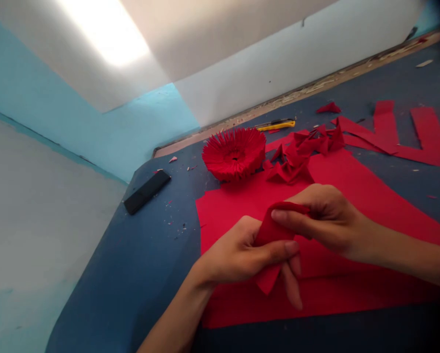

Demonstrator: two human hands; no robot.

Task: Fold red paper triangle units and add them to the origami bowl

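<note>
Between my two hands is a small piece of red paper [273, 228], partly folded over at its top. My left hand [247, 252] pinches its lower part, thumb on top and fingers beneath. The thumb and fingers of my right hand [323, 215] press its upper edge. Both hands are above a large red paper sheet [337, 289]. Beyond them stands a round, pleated red paper bowl shape [234, 154] made of many folded pieces. To its right lies a heap of folded red paper pieces [293, 157].
A yellow utility knife [276, 124] lies behind the bowl shape. A black rectangular object [147, 192] rests at the left of the blue table [142, 260]. Cut red paper strips [385, 130] lie at the right back. Paper scraps are scattered about, and a wall [249, 88] borders the far edge.
</note>
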